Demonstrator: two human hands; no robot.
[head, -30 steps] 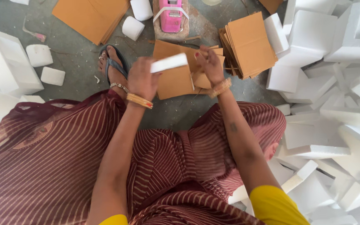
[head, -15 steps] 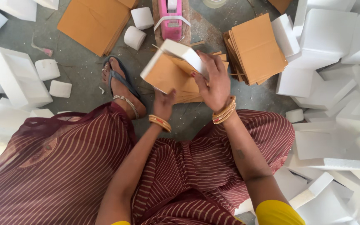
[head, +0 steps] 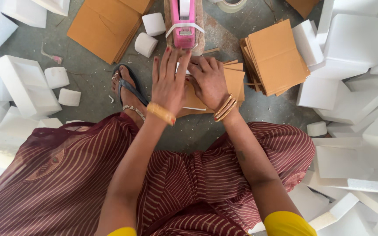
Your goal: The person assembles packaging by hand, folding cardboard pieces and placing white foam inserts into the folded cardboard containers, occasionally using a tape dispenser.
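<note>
Both hands, left (head: 168, 85) and right (head: 208, 81), pressing cardboard box (head: 193, 99); contents hidden.

A single head-worn camera looks almost straight down from above the seated person's lap onto the floor (head: 88, 83). It sits close, with the forearms rising from the bottom edge and the foam blocks (head: 351, 39) crowding the right and left edges.

Grey concrete floor (head: 90, 74) — daylit, littered
</note>
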